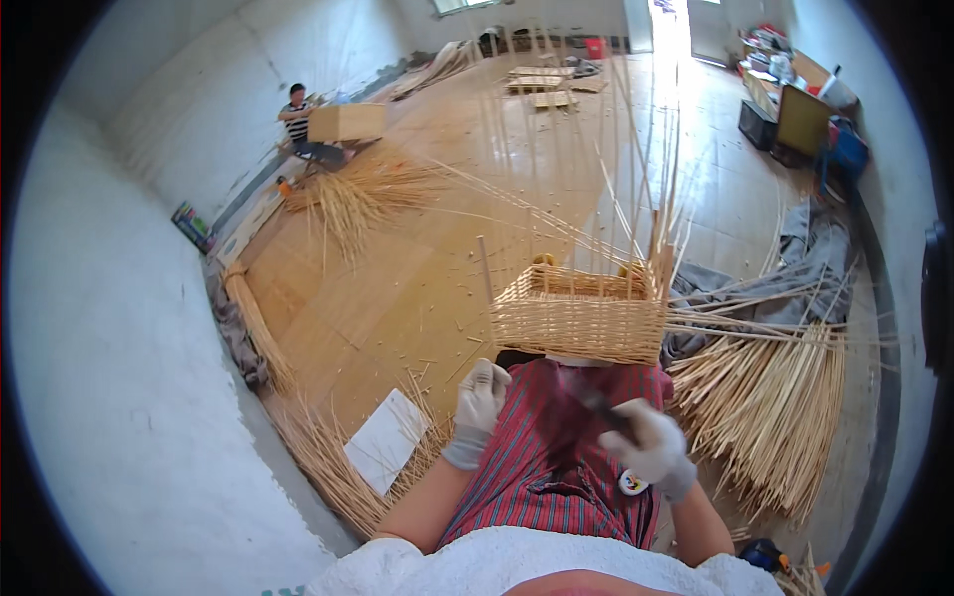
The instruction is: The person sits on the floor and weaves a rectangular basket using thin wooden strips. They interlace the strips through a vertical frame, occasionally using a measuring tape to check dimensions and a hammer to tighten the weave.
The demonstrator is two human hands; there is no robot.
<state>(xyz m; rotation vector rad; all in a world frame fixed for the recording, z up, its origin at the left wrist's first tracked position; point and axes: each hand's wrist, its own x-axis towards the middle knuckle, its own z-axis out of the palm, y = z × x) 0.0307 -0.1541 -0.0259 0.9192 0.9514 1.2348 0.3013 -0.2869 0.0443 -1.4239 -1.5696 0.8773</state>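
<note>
A half-woven wicker basket (581, 323) rests before my knees, its walls woven in pale strands and upright stakes rising from the rim. My left hand (482, 399), in a white glove, is beside my left thigh, below the basket's near left corner. Its fingers are curled, and anything inside them is hidden. Over my lap, my gloved right hand (648, 442) is closed round a dark-handled tool (608, 409). Motion smears the tool's far end, so its kind cannot be made out. Red striped cloth (517, 467) covers my lap.
Bundled wicker strands (775, 412) lie at my right, with long loose ones crossing toward the basket. At left are more strands (318, 457) and a white sheet (388, 440). Farther off, a person (297, 114) sits by a box-shaped basket (346, 122). Clutter (805, 114) stands along the right wall.
</note>
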